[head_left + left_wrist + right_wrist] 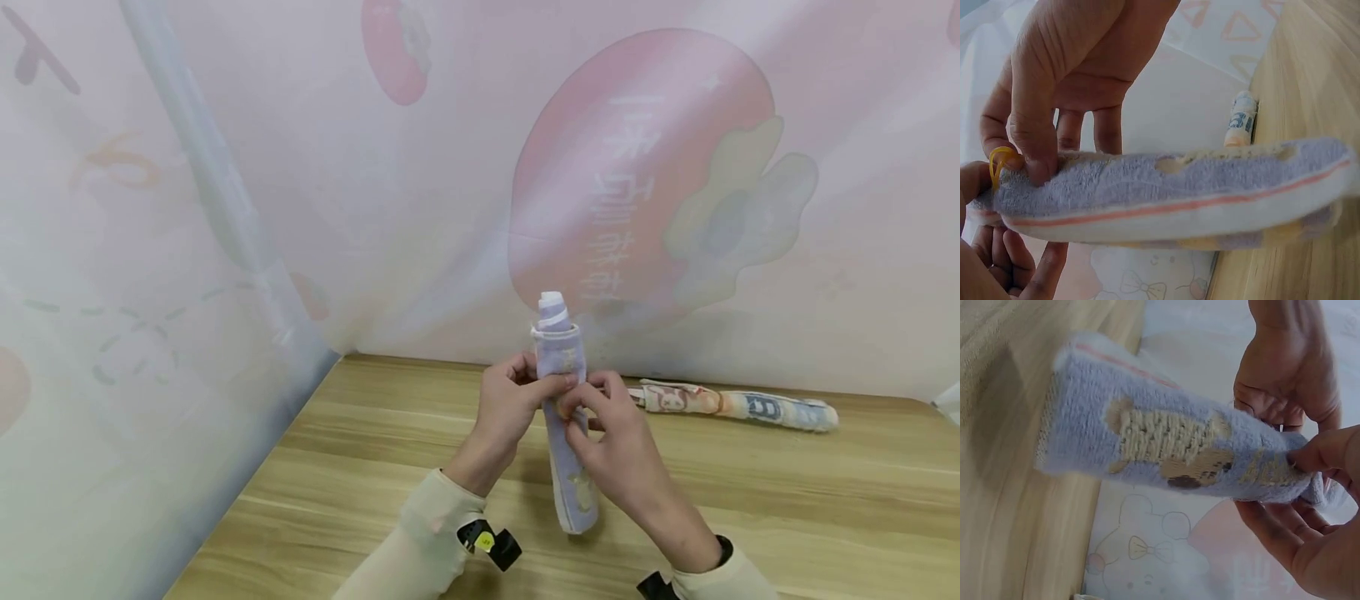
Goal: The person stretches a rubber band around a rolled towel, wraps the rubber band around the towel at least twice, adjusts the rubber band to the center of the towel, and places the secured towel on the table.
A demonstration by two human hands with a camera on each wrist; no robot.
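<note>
Both hands hold a rolled lilac towel (567,417) upright above the wooden table (750,500): right hand (618,454) curls around its middle, fingertips pinching the roll, and left hand (510,404) grips it from the other side with thumb pressed on the cloth beside a yellow rubber band (999,164). Farther back, a second rolled towel (738,406) lies flat by the printed curtain (637,183).

A light wooden table (787,517) carries one rolled towel (738,406) (patterned, lying lengthwise) near its far edge by the curtain.
</note>
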